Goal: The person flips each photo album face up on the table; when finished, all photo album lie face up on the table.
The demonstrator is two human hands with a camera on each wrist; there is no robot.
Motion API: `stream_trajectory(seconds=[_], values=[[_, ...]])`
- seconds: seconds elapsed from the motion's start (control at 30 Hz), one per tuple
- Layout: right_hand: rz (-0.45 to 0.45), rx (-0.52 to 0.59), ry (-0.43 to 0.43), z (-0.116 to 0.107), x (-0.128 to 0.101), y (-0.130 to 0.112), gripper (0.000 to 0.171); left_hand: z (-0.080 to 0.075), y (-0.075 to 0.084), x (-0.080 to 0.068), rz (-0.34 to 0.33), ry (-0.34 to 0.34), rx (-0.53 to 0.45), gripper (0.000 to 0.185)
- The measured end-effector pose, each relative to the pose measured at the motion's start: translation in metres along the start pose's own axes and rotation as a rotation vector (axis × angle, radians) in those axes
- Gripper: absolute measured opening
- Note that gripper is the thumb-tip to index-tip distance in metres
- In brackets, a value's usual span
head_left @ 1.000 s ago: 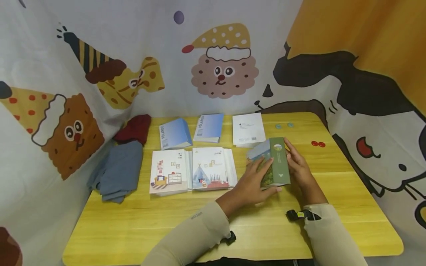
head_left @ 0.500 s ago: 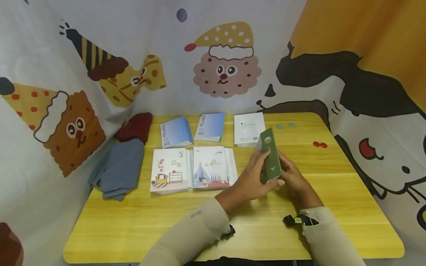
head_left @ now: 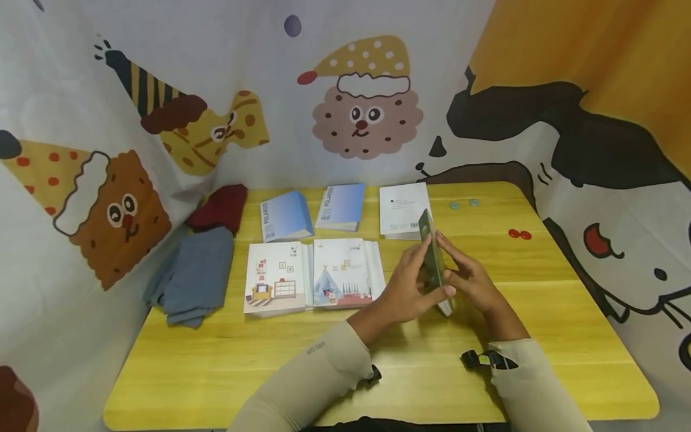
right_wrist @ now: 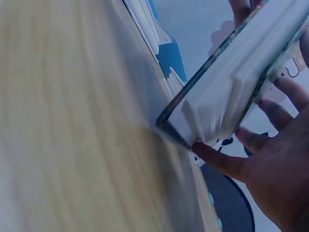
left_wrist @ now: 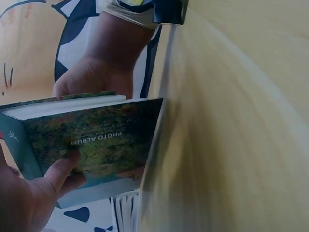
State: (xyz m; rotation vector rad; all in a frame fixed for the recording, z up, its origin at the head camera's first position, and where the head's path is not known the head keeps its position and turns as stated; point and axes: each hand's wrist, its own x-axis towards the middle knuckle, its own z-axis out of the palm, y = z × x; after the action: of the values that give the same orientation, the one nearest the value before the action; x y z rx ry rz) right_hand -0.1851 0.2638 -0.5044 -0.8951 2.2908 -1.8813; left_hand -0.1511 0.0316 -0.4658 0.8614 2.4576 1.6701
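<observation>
Both hands hold a green photo album (head_left: 430,255) near the right of the table, standing on edge and leaning a little. My left hand (head_left: 396,294) is on its left side, fingers against the cover. "PHOTO ALBUM" is printed on that cover, upside down in the left wrist view, where my left fingertips (left_wrist: 67,162) lie on it. From the other side my right hand (head_left: 477,291) supports the album. The right wrist view shows the album's white page edges (right_wrist: 217,106), with my right thumb at the lower corner and the fingers spread along the far cover.
Two white albums with room drawings (head_left: 275,279) lie left of the hands. Behind are two blue POLAROID albums (head_left: 341,206) and a white one (head_left: 402,207). Teal discs (head_left: 464,204) and red discs (head_left: 519,234) are at right; grey-blue cloth (head_left: 200,270) and dark red cloth (head_left: 224,207) at left.
The album has turned from lying tilted with its cover and green spine showing to standing nearly on edge between the hands. Both hands have stayed on it, the right one shifting slightly left.
</observation>
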Motion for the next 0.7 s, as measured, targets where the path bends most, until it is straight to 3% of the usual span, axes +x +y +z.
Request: stream_trajectory(seconds=[0.27, 0.43, 0.7], values=[[0.008, -0.171, -0.017, 0.0, 0.0, 0.0, 0.069, -0.003, -0.01, -0.005, -0.029, 0.001, -0.03, 0.094], [0.073, -0.238, -0.047, 0.003, 0.0, 0.007, 0.072, -0.011, -0.015, -0.012, -0.052, -0.038, 0.133, 0.094], [0.163, -0.356, -0.067, 0.006, 0.004, 0.011, 0.076, -0.021, -0.015, -0.007, -0.214, -0.14, 0.329, 0.092]])
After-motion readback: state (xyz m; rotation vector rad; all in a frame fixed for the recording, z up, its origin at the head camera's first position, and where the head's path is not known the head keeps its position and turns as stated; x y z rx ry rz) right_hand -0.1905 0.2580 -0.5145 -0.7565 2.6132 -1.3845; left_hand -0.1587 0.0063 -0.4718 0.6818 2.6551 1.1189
